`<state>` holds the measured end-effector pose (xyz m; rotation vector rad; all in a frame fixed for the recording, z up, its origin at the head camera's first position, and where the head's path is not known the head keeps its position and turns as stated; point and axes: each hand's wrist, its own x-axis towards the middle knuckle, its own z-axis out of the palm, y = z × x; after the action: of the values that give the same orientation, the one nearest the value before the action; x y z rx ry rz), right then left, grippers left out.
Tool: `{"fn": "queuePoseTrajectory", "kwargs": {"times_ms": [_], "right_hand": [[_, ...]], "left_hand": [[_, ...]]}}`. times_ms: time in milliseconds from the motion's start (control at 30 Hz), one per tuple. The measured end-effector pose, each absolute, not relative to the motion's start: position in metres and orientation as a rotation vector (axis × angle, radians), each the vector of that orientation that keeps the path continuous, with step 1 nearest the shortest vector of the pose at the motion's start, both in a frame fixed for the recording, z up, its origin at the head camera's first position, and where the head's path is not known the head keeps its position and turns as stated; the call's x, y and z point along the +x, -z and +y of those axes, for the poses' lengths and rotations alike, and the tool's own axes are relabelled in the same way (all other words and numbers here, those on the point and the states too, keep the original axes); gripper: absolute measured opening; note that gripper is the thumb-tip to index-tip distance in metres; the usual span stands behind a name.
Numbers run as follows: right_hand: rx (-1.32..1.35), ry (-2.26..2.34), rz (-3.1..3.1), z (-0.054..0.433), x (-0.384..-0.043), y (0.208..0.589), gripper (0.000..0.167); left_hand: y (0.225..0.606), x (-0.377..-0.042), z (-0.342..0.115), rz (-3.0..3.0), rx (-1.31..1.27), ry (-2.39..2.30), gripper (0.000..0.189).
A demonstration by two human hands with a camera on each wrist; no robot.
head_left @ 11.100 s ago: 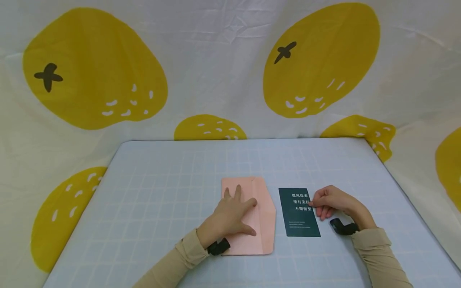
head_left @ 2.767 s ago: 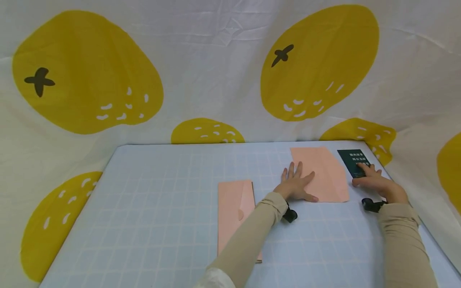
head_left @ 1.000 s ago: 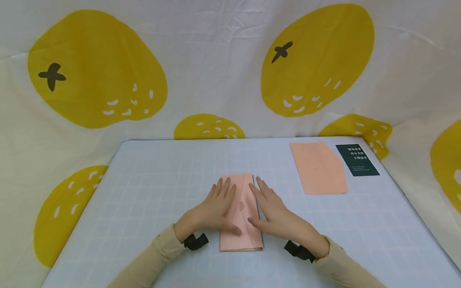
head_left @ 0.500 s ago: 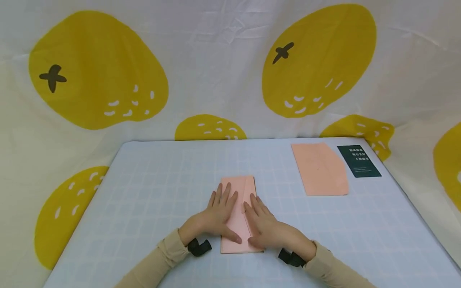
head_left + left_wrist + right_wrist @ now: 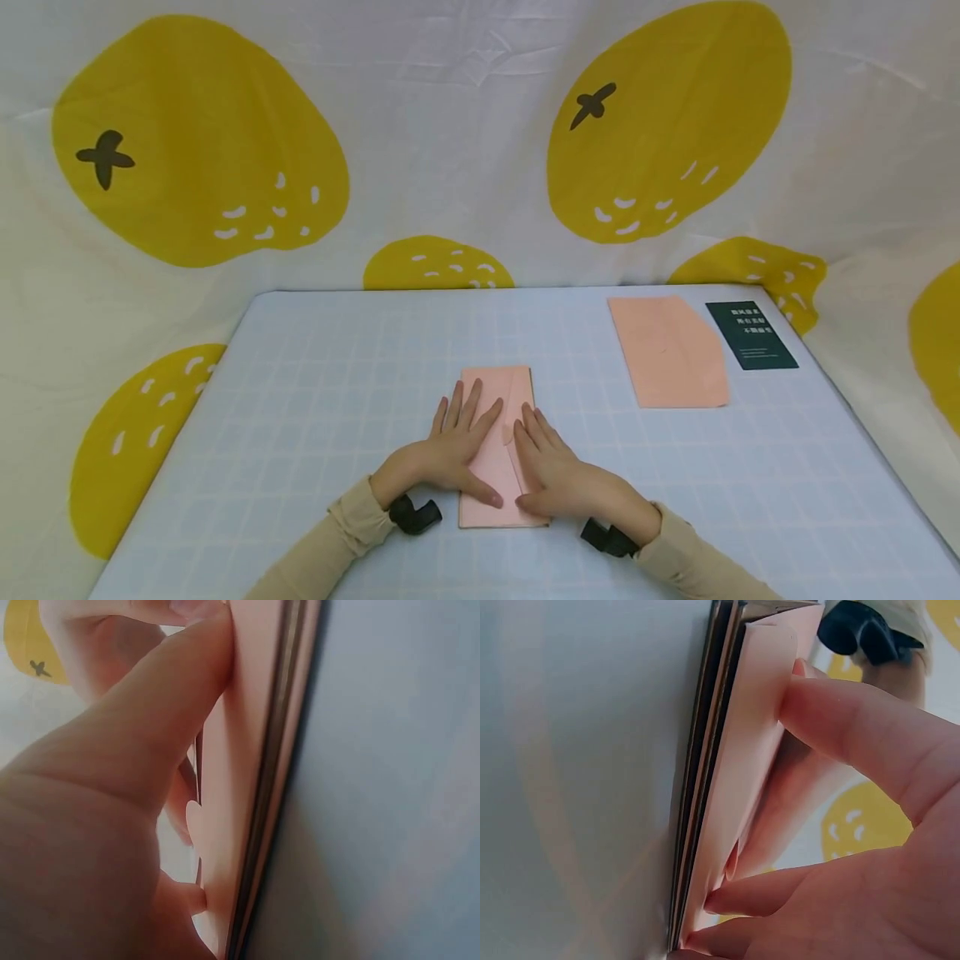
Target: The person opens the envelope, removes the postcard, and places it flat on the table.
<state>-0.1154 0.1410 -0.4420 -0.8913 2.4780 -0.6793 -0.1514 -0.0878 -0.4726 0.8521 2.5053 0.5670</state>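
A stack of pink envelopes (image 5: 495, 458) lies upright in the middle of the table, the top one's flap folded over from the right with its rounded tab (image 5: 508, 435) near the centre. My left hand (image 5: 453, 454) rests on its left part, fingers spread and thumb across the lower area. On the flap side lies my right hand (image 5: 562, 475), with straight fingers along the right edge and the thumb on the flap. Several layered edges with dark gaps show below the top envelope (image 5: 761, 697) in the right wrist view, where its flap stands slightly raised at the end.
Toward the back right lies another pink envelope (image 5: 667, 358) with its flap out. Beside it, close to the table's right edge, is a dark green card (image 5: 753, 337) with white writing. A white cloth with yellow fruit prints (image 5: 202, 142) hangs behind the table.
One pink envelope and the green card went from the middle to the back right, under both hands. Both hands then came to the middle stack; the right hand slid onto its flap.
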Motion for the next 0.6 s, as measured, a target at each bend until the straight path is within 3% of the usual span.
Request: {"fn": "queuePoseTrajectory", "kwargs": {"times_ms": [600], "right_hand": [[-0.897,0.672,2.462,0.1415,-0.1177,0.4389,0.093]], "left_hand": [[0.476,-0.1524,-0.0876,2.526,0.879,-0.569,0.129]]}}
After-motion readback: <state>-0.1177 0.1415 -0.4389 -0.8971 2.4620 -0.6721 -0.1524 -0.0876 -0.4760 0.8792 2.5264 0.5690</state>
